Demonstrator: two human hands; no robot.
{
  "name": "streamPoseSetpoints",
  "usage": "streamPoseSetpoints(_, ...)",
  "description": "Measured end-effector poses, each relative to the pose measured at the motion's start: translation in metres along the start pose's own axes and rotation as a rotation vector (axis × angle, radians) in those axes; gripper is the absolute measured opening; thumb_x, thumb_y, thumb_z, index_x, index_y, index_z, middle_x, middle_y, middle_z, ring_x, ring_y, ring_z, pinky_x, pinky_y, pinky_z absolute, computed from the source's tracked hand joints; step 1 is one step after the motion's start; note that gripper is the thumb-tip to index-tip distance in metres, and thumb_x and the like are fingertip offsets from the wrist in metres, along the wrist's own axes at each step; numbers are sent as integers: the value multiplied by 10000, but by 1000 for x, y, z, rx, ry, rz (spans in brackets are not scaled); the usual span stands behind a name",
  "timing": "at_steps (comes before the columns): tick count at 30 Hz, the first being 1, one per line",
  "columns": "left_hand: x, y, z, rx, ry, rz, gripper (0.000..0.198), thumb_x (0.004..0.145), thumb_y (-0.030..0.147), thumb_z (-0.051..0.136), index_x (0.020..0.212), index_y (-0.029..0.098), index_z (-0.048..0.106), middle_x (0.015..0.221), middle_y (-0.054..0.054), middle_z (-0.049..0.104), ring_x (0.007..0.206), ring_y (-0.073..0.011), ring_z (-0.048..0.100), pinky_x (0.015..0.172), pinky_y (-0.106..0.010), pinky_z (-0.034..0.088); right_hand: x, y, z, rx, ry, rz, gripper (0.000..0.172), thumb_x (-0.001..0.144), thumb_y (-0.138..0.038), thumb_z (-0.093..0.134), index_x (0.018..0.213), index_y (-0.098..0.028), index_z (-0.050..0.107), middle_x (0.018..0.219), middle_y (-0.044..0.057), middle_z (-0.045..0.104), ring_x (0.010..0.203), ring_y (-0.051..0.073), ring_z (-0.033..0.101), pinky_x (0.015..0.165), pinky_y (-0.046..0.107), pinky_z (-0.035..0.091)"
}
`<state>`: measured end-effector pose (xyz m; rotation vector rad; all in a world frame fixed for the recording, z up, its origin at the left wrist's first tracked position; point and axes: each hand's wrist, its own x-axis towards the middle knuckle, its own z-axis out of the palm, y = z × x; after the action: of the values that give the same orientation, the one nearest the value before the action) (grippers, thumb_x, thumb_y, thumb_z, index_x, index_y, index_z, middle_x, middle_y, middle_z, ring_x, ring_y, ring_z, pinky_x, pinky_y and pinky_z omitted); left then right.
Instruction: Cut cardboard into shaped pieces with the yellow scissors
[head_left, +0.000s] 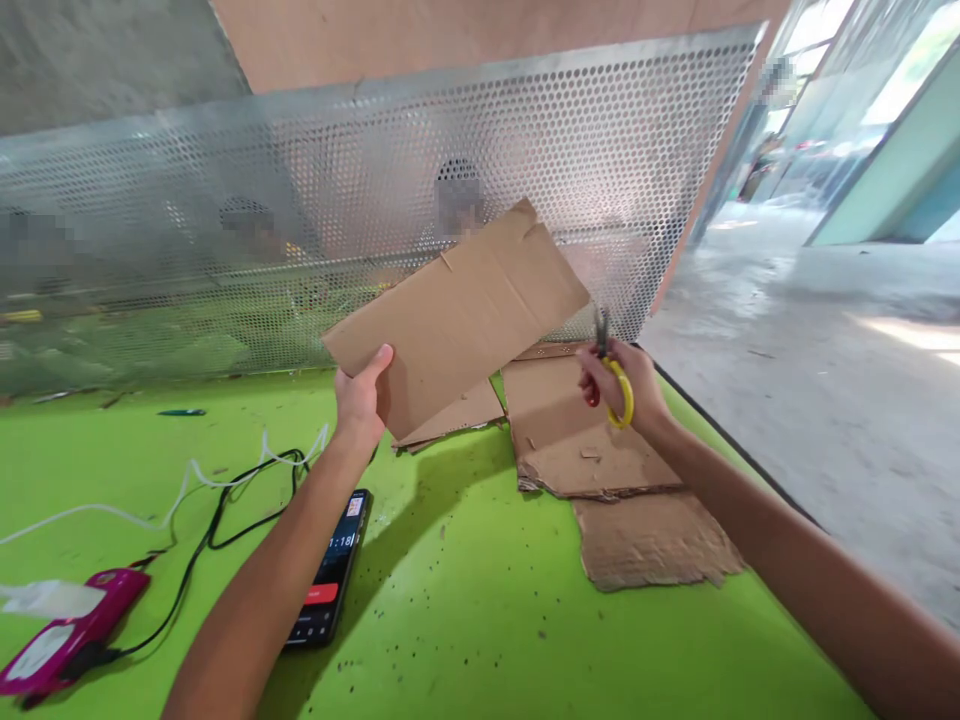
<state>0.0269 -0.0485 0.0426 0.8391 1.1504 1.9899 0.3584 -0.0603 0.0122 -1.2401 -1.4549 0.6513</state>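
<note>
A flat rectangular piece of cardboard (457, 310) is raised and tilted above the table, its right end higher. My left hand (361, 400) grips its lower left corner, thumb on the near face. In my right hand (622, 380) is a pair of scissors (621, 395) with yellow handles, blades pointing up, just right of the raised cardboard and apart from it. Beneath my right hand lie stacked cardboard pieces (562, 430) with torn edges. A smaller torn cardboard piece (652, 540) sticks out at their near side. More cardboard (457, 415) lies partly hidden under the raised piece.
On the green table (465, 620), a phone (330, 580) lies partly behind my left forearm. A magenta device (75, 630) with black and white cables (217, 500) is at left. A perforated metal panel (540, 130) stands along the back; people are blurred behind it. A green pen-like object (182, 412) lies near it.
</note>
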Motion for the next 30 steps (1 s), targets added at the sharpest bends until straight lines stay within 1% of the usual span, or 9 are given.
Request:
streamPoseSetpoints(2, -5, -4, 2, 26, -21, -16, 407, 541, 280, 927, 881, 219, 713, 974, -52, 767, 879, -219, 714, 790, -345, 608, -4, 1, 3, -163, -239, -60, 338, 902, -546, 584, 856, -211, 564, 650, 31, 657, 500, 168, 617, 463, 268, 471)
streamPoseSetpoints(3, -6, -5, 3, 35, -38, -17, 400, 549, 287, 925, 881, 217, 713, 968, -51, 767, 867, -216, 715, 787, -345, 607, -7, 0, 6, -224, -320, -93, 330, 898, -521, 597, 817, -202, 586, 664, 49, 675, 538, 179, 636, 496, 272, 470)
streamPoseSetpoints(5, -8, -6, 3, 45, -61, -10, 392, 561, 290, 919, 887, 217, 713, 974, -47, 766, 857, -209, 715, 786, -341, 605, -11, -3, 10, -288, -404, -137, 316, 889, -485, 611, 758, -197, 597, 670, 57, 686, 585, 188, 642, 542, 272, 452)
streamPoseSetpoints(9, -2, -2, 1, 33, -23, 10, 403, 552, 259, 921, 896, 224, 713, 976, -35, 770, 850, -196, 712, 769, -319, 604, -16, -7, 15, -345, -491, -188, 283, 876, -426, 621, 716, -195, 592, 682, 50, 691, 618, 182, 622, 596, 271, 409)
streamPoseSetpoints(11, 0, 2, -1, 11, -49, 8, 400, 541, 250, 924, 885, 224, 721, 962, -33, 772, 838, -191, 712, 761, -310, 606, -17, -7, 16, -359, -509, -199, 246, 898, -386, 585, 751, -189, 602, 701, 51, 693, 634, 182, 622, 613, 271, 400)
streamPoseSetpoints(14, 1, 6, -1, 4, -129, 10, 381, 530, 266, 933, 854, 220, 739, 924, -34, 775, 805, -192, 712, 739, -307, 611, -20, -7, 19, -356, -513, -211, 230, 947, -359, 513, 845, -183, 620, 773, 57, 708, 689, 184, 643, 645, 266, 412)
streamPoseSetpoints(18, -3, 6, 0, 13, -152, 13, 370, 524, 276, 937, 835, 229, 743, 898, -23, 781, 789, -197, 720, 726, -307, 613, -26, -9, 28, -338, -490, -219, 232, 976, -354, 480, 893, -186, 616, 814, 59, 714, 743, 191, 665, 679, 266, 430)
streamPoseSetpoints(23, -6, 4, 3, -15, -188, 9, 408, 498, 279, 956, 844, 221, 750, 877, -15, 781, 755, -181, 721, 711, -284, 615, -31, -14, 37, -330, -413, -183, 232, 980, -336, 466, 858, -193, 603, 792, 72, 720, 730, 210, 688, 651, 269, 436)
streamPoseSetpoints(30, -9, 4, 4, -31, -206, 11, 382, 512, 258, 945, 843, 238, 755, 881, -3, 789, 779, -191, 726, 727, -300, 615, -36, -19, 38, -356, -368, -185, 238, 975, -316, 460, 800, -205, 577, 770, 64, 708, 675, 207, 660, 622, 275, 393)
